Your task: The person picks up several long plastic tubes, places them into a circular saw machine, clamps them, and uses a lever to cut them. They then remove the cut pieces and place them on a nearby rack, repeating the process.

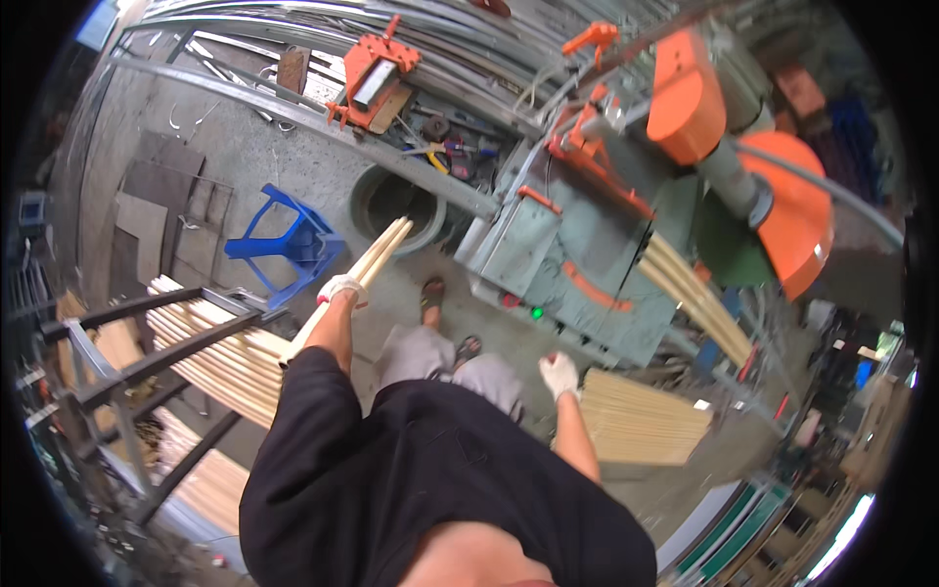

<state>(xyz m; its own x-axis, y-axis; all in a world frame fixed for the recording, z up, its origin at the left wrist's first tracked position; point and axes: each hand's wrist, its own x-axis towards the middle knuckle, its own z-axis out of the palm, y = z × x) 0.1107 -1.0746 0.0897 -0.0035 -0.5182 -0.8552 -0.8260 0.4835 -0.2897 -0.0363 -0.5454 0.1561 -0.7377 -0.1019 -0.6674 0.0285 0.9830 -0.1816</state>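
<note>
My left hand (341,290), in a white glove, is closed around a few long wood-coloured tubes (380,252). They slant from beside my left forearm up toward a round grey bucket (364,201). At least one lower end looks hollow. My right hand (559,374), also gloved, hangs beside a stack of the same light tubes (646,419), its fingers curled with nothing visible in them. More tubes (694,298) lie on the green saw table (587,264), by an orange clamp (597,157) and the orange-guarded cutting saw (792,210).
A blue plastic stool (289,240) stands on the floor left of the bucket. At the left, a dark metal rack (147,342) carries another row of tubes (220,342). An orange vice (377,78) sits on a long metal rail (293,122). Hand tools (450,152) lie beyond it.
</note>
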